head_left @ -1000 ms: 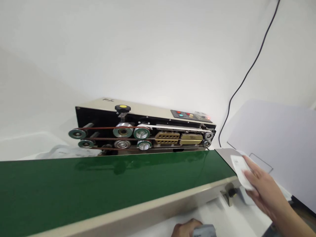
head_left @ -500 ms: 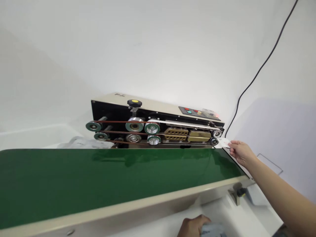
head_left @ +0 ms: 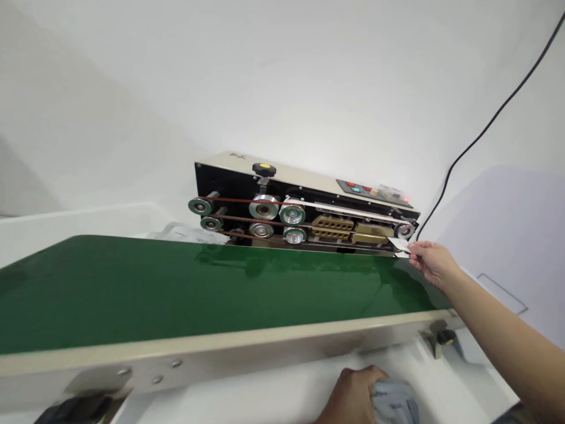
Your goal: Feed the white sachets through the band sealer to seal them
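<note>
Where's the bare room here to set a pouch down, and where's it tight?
The green conveyor belt is bare from its left end to the right hand, between the band sealer and its beige front rail. Crowded at the sealer's right-end rollers, where the hand's fingers hold a white sachet.

No wording can be read with certainty: a small dark logo [head_left: 237, 155] is seen on the cream top cover of the band sealer [head_left: 304, 206], but its characters are too blurred to be made out. Faint print is also seen on the white packet [head_left: 188, 234] behind the machine and on the grey pouch [head_left: 395, 400] — both are illegible, and so are the marks on the white card [head_left: 399, 244]
</note>
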The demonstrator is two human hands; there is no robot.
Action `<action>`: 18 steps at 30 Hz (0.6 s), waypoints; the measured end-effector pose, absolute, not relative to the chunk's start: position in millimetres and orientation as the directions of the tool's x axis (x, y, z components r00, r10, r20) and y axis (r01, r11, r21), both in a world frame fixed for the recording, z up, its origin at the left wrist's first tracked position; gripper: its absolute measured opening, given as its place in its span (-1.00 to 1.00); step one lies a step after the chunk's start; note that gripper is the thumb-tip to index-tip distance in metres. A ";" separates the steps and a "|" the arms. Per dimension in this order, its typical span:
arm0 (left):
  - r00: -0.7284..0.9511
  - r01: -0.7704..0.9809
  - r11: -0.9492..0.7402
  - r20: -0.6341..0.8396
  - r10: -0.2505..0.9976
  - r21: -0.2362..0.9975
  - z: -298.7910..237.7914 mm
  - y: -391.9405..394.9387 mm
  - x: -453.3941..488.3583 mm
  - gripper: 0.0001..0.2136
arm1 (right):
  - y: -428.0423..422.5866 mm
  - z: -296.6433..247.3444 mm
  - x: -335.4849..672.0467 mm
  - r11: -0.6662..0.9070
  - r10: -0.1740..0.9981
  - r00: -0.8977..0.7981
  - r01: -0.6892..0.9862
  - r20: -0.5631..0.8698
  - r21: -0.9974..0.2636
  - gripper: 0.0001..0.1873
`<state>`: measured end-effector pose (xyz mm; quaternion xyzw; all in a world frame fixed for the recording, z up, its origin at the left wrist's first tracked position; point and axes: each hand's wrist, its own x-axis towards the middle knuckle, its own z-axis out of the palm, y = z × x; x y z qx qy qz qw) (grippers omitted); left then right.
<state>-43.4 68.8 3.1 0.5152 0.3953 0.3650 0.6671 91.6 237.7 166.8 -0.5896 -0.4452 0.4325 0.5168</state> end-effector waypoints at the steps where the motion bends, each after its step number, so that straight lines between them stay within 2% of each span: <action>1: 0.397 -0.062 0.186 -0.147 0.906 0.981 4.5 68.0 -43.2 -0.59 | 236.0 166.8 90.0 -0.071 0.974 0.220 0.078 -0.052 -0.994 -0.80; 6: 0.375 -0.038 0.106 -0.084 0.923 0.994 5.2 64.9 -43.7 -0.62 | 235.0 167.1 84.8 -0.090 0.984 0.164 0.083 -0.075 -0.993 -0.84; 9: 0.375 0.014 0.102 -0.100 0.922 0.995 4.5 62.8 -42.4 -0.62 | 228.4 168.8 87.0 -0.070 0.986 0.161 0.123 -0.050 -0.990 -0.88; 10: 0.376 0.016 0.117 -0.114 0.920 0.993 4.9 61.7 -41.6 -0.61 | 221.6 168.4 90.4 -0.025 0.982 0.187 0.176 0.008 -0.984 -0.89; 12: 0.368 0.003 0.156 -0.146 0.918 0.988 7.2 58.7 -40.2 -0.60 | 199.1 163.5 101.7 0.132 0.949 0.224 0.350 0.220 -0.927 -0.87; 15: 0.308 0.015 0.109 -0.108 0.945 0.994 13.3 55.2 -40.4 -0.64 | 146.4 141.2 123.8 0.410 0.804 0.111 0.607 0.584 -0.681 -0.77; 16: 0.290 0.026 0.086 -0.090 0.953 0.996 15.4 55.0 -41.2 -0.65 | 126.8 129.7 130.0 0.469 0.765 0.038 0.651 0.643 -0.597 -0.78; 18: 0.234 0.087 0.006 -0.027 0.972 0.996 18.6 55.9 -42.8 -0.66 | 91.2 102.2 137.8 0.508 0.755 -0.074 0.694 0.652 -0.510 -0.81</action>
